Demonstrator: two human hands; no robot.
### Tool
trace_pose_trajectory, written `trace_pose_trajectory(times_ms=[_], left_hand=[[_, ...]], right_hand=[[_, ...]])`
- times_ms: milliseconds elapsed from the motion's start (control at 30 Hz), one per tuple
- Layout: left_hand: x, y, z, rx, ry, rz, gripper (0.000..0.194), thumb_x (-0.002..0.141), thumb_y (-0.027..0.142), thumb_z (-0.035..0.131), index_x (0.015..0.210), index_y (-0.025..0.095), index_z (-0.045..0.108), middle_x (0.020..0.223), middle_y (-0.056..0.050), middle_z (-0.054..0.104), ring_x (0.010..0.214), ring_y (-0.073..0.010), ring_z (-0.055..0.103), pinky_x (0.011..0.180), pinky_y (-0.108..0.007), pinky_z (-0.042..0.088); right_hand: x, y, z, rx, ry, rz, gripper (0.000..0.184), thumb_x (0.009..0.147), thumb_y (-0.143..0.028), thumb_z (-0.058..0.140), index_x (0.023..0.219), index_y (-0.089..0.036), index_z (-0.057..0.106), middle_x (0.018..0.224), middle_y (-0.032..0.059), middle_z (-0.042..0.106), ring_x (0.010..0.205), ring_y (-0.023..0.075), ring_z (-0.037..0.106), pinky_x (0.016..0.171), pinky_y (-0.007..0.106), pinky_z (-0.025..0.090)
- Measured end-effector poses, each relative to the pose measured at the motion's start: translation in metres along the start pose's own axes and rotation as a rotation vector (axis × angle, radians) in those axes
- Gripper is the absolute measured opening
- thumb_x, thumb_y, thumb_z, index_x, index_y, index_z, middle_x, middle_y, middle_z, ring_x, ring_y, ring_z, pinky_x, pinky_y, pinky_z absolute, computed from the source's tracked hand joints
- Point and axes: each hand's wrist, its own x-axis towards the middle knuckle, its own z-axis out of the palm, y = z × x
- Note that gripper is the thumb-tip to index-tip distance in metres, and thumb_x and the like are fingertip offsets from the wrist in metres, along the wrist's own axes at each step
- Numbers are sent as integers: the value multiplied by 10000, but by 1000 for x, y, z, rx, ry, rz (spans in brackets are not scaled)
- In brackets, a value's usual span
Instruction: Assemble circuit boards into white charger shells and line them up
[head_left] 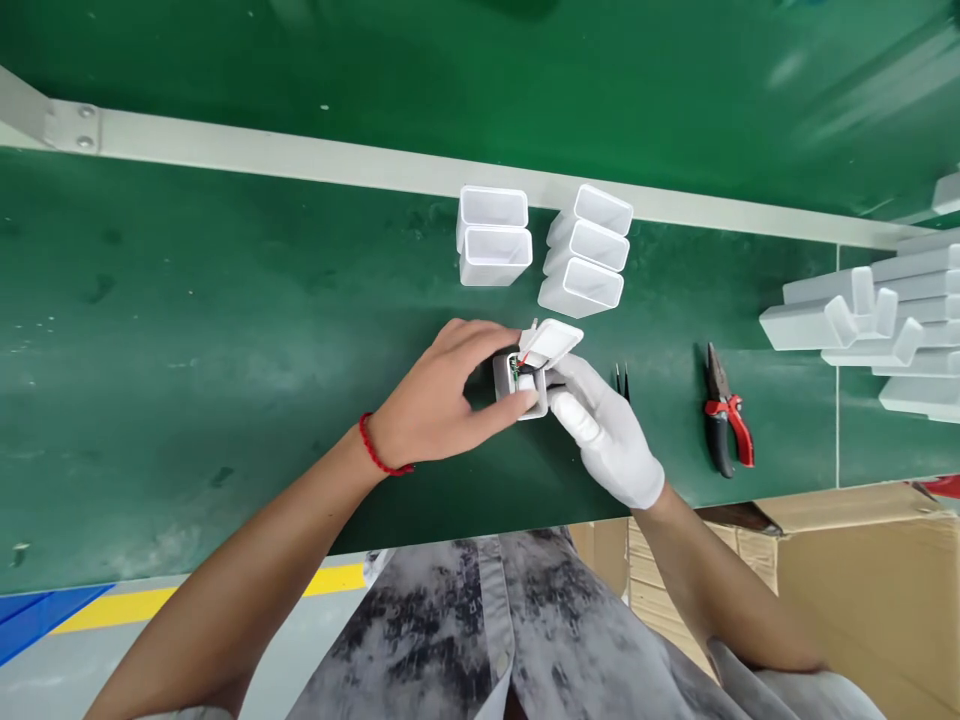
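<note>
A small white plastic case [534, 408] stands between my hands with its open end up, and a bit of green circuit board [514, 371] with red and black wires shows inside. My bare left hand [465, 395] grips the case from the left, the thumb at its near rim and the fingers behind it. A white end cap [555, 340] sits tilted above the opening. My right hand [600, 425], in a white glove, is closed at the right side of the case, by the cap and a dark wire; its fingertips are partly hidden.
Several open white cases [496, 262] stand behind my hands. To the right lie dark tweezers [623, 385], red-and-black pliers [721, 410] and a stack of white cases [915, 325]. A pale metal rail [300, 155] crosses the green table [187, 400]. Cardboard boxes [862, 570] stand below the front edge.
</note>
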Motion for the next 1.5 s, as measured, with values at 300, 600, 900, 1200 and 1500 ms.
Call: trace_pose_trajectory(times_ms=[300, 600, 900, 1200, 1500], left_hand=[[30, 16, 4, -43, 87, -28, 144, 826, 305, 693, 835, 189, 607, 773, 2, 621, 612, -136, 551, 597, -278, 466], [-2, -3, 21, -398, 286, 103, 209, 857, 227, 662, 973, 212, 488, 948, -40, 614, 811, -151, 626, 691, -275, 534], [-6, -12, 29, -505, 337, 212, 210, 853, 178, 674, 971, 214, 504, 974, -65, 596, 842, -157, 656, 618, -237, 553], [-9, -14, 32, -439, 437, 226, 253, 817, 175, 712, 957, 212, 504, 972, -59, 596, 788, -141, 663, 558, -211, 565], [-13, -15, 36, -383, 483, 217, 266, 819, 199, 720, 968, 211, 500, 981, -58, 605, 829, -146, 683, 610, -212, 603]], right_hand=[[-10, 0, -1, -200, -15, -54, 508, 1011, -516, 406, 1427, -249, 523, 1332, 122, 561, 825, 176, 636, 846, 417, 580], [-1, -8, 17, -85, 119, 116, 684, 894, -645, 553, 1391, -176, 569, 1403, 163, 506, 922, 211, 649, 723, 372, 605], [-5, -9, 39, 147, 257, 252, 532, 924, -526, 570, 1413, -316, 559, 1351, 69, 563, 633, 86, 578, 484, 264, 546], [-4, -9, 31, 217, 207, 288, 701, 892, -693, 514, 1442, -260, 547, 1056, 64, 694, 619, 117, 611, 512, 286, 590], [5, -16, 34, 80, 257, 251, 482, 885, -546, 616, 1259, -252, 691, 1336, 82, 596, 527, 42, 545, 395, 229, 511]])
